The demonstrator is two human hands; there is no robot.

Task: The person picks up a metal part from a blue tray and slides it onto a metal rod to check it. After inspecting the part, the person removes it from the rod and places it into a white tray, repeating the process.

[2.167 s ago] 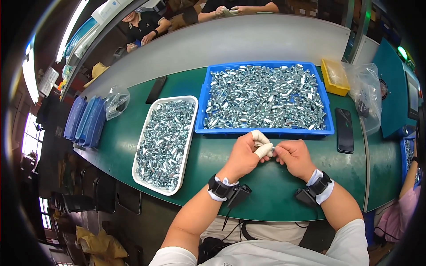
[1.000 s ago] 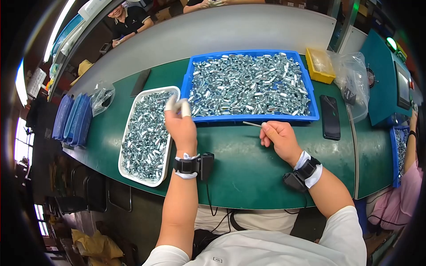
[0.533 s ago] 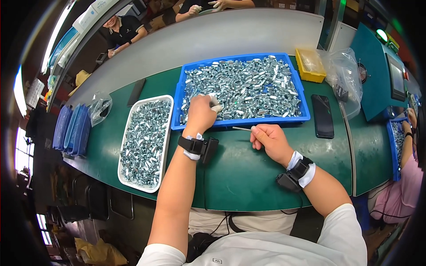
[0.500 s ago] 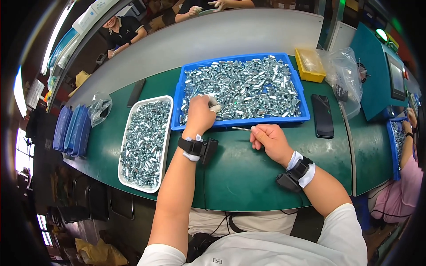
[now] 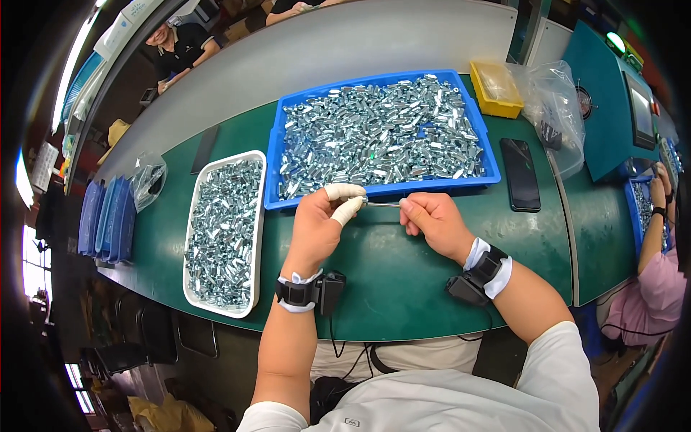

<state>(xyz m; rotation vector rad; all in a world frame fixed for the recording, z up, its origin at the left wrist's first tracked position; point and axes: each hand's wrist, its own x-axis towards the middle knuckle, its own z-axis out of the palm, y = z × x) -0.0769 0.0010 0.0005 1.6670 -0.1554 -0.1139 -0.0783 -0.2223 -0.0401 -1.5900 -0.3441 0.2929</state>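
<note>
My left hand [image 5: 318, 225], with white covers on its thumb and forefinger, pinches a small shiny long hex nut [image 5: 364, 201] in front of the blue tray. From the right, my right hand [image 5: 437, 223] grips a thin metal rod [image 5: 386, 204] lying level between the hands. The rod's left end meets the nut; whether it sits inside the nut is hidden by my fingertips. Behind both hands stands the blue tray [image 5: 492, 160], full of similar faceted metal pieces. A white tray [image 5: 261, 216] of the same pieces lies to the left of my left hand.
A black phone [image 5: 520, 175] lies right of the blue tray, near a yellow bin [image 5: 497, 97] and a clear plastic bag [image 5: 553, 108]. Blue bins [image 5: 108, 218] stand at the left edge. A grey partition [image 5: 302, 61] runs behind; a co-worker's arm [image 5: 653, 234] shows far right.
My left hand has come out of the blue tray toward me, now with a nut in its fingers. It meets the rod, which my right hand still holds in nearly the same place.
</note>
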